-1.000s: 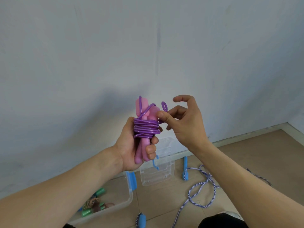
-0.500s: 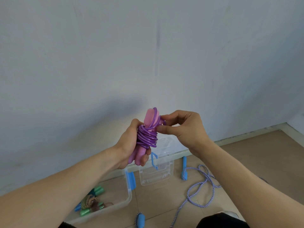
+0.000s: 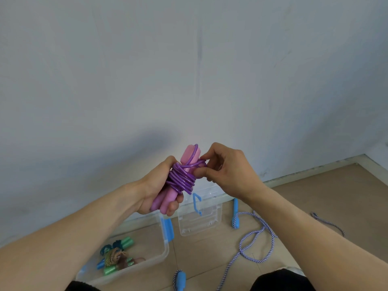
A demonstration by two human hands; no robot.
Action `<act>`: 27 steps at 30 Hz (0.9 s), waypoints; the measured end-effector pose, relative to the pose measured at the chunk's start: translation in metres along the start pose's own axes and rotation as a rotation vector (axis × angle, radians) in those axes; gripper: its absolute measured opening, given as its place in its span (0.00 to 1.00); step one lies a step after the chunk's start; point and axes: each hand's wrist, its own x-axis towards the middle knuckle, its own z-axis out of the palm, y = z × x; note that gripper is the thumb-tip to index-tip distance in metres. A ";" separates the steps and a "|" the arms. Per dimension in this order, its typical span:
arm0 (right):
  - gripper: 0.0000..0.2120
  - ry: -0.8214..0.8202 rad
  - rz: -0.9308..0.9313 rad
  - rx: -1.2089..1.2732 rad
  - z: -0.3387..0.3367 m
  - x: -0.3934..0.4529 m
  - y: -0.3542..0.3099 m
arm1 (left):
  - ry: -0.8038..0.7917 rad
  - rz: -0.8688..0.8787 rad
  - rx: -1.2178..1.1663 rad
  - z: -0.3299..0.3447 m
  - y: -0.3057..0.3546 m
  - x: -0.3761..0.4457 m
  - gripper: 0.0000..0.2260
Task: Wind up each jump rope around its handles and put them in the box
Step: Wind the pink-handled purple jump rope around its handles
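A purple jump rope (image 3: 181,179) is coiled many times around its two pink handles (image 3: 190,156). My left hand (image 3: 156,190) grips the handles from the left, holding the bundle upright at chest height. My right hand (image 3: 226,171) pinches the rope's free end at the bundle's upper right side. On the floor below, a clear plastic box (image 3: 163,248) holds wound ropes with green handles (image 3: 116,257). A blue-and-white striped rope (image 3: 256,236) with blue handles (image 3: 235,215) lies loose on the floor to the right.
The box's clear lid (image 3: 199,217) with a blue latch leans against the wall base behind the box. A second blue handle (image 3: 179,280) lies near the bottom edge. A white wall fills the upper view; tan floor tiles spread right.
Both hands have dropped lower with the bundle. My right hand, open-fingered a second ago, has closed on the rope's end against the coils, and the loose loop has been pulled snug.
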 end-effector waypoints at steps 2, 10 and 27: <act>0.12 0.034 0.010 0.035 0.003 0.001 0.000 | -0.027 -0.027 -0.085 0.002 -0.003 0.000 0.27; 0.09 0.011 0.052 0.010 0.010 0.006 0.001 | 0.000 -0.039 -0.143 0.003 -0.006 0.001 0.28; 0.16 -0.078 0.515 0.533 0.022 0.002 0.011 | 0.278 0.142 0.276 -0.001 -0.016 0.009 0.29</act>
